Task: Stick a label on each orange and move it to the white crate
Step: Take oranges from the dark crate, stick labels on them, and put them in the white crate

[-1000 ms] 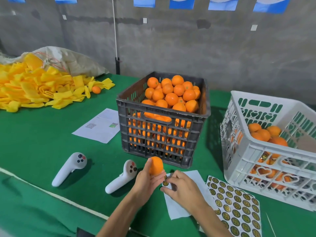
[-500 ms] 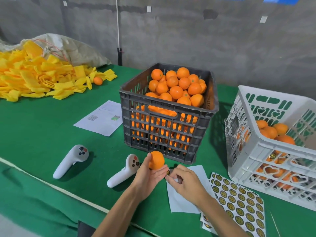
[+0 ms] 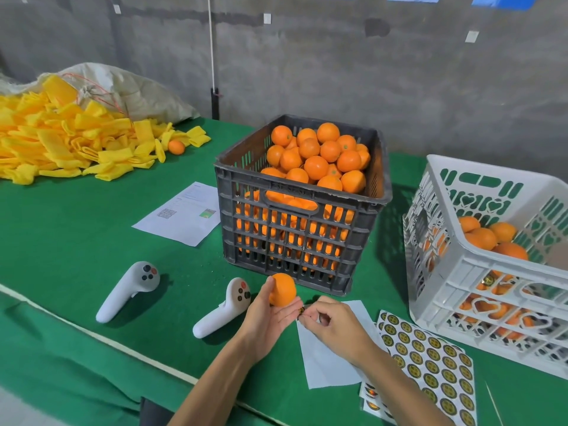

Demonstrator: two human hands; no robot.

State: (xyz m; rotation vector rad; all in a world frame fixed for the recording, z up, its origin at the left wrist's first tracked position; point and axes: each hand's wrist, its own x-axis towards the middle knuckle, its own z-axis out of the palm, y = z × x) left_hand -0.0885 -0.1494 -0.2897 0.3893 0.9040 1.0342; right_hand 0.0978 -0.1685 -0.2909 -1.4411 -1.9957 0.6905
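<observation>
The orange (image 3: pixel 282 289) sits where it did half a second ago — held up in the left hand (image 3: pixel 270 315), thumb on its left side, fingers cupped beneath, just in front of the dark crate (image 3: pixel 295 229). The right hand (image 3: pixel 332 322) still pinches a small round label (image 3: pixel 301 310) at the fruit's lower right, fingers curled. Smooth, bright skin. Sticker sheets (image 3: pixel 430 367) lie beside the white crate (image 3: pixel 479 290).
</observation>
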